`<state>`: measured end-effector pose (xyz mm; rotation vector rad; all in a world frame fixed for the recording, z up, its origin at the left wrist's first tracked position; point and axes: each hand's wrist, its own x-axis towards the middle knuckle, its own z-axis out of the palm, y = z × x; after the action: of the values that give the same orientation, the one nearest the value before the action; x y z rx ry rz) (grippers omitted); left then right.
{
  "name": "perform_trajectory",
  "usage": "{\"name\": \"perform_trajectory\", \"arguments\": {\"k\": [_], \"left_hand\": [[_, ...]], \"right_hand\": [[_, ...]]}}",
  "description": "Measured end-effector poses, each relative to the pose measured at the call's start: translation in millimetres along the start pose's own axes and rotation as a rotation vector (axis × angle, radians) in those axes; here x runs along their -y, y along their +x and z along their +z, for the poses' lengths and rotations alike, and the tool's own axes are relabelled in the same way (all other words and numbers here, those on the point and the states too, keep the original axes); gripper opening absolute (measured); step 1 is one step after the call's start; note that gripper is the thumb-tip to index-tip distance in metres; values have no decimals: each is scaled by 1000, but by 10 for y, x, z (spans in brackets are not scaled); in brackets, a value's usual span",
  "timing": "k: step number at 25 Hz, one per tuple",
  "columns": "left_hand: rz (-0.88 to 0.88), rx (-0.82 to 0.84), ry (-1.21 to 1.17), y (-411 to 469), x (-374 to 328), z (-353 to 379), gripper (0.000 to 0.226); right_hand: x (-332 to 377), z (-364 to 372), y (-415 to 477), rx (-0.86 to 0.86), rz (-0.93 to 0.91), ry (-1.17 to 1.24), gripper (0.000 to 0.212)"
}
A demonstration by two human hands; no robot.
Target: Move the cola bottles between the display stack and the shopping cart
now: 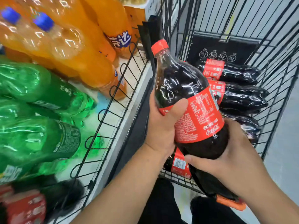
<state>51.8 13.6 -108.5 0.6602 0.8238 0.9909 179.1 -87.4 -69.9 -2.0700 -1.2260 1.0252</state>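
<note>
A large cola bottle (pixel 186 88) with a red cap and red label is held tilted above the near edge of the shopping cart (pixel 275 65), cap pointing away. My left hand (pixel 163 125) grips its left side at the label. My right hand (pixel 234 156) cups and grips its base from below right. Several more cola bottles (pixel 242 97) lie on their sides in the cart. More cola bottles (pixel 32 206) stand blurred at the lower left on the display stack.
The display stack has a black wire guard rail (pixel 113 101) along its edge. Behind it stand green soda bottles (pixel 32 110) and orange soda bottles (pixel 72 50) with blue caps. The cart's orange handle part (pixel 229 202) is near my legs.
</note>
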Motion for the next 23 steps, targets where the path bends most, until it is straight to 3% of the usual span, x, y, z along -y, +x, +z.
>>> {"name": "perform_trajectory", "arguments": {"k": [4, 8, 11, 15, 23], "left_hand": [[124, -45, -8, -230, -378, 235, 100], [267, -100, -2, -548, -746, 499, 78], [398, -133, 18, -825, -1043, 665, 83], [546, -185, 57, -1269, -1421, 868, 69], [772, -281, 127, -2224, -2022, 954, 77]], "right_hand": [[267, -215, -108, 33, -107, 83, 95], [508, -455, -253, 84, -248, 120, 98], [696, -572, -393, 105, -358, 150, 95], [982, -728, -642, 133, -509, 164, 94], [1548, -813, -1313, 268, -706, 188, 94]]}}
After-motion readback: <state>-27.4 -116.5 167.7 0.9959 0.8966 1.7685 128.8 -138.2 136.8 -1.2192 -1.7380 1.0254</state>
